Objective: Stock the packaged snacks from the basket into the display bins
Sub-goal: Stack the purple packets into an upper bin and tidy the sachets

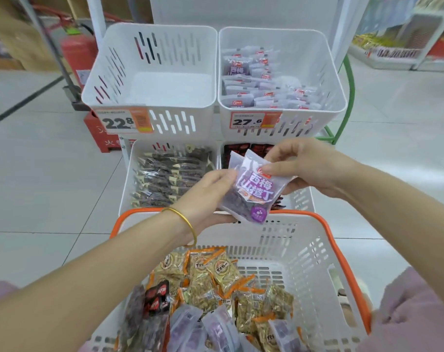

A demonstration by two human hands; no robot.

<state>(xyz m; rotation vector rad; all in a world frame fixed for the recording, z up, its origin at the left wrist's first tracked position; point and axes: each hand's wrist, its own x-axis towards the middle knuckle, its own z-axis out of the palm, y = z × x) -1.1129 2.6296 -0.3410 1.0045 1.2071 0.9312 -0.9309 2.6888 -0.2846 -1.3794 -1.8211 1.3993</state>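
Observation:
A stack of purple-and-white snack packets (255, 190) hangs above the basket's far rim, between both hands. My left hand (207, 196) grips its left edge from below. My right hand (302, 166) pinches the top right corner, with fingers also under the right side. Below, the white basket with an orange rim (317, 252) holds several yellow, dark and purple packets (216, 298). The upper right bin (325, 72) holds matching purple packets. No packets lie in the upper left bin (150, 67).
Two lower bins sit under the upper ones: the left one (128, 181) holds dark stick packets, the right is mostly hidden behind the hands. Price tags read 22.8 (119, 121) and 27.6 (251, 120). A red fire extinguisher (77, 53) stands at back left.

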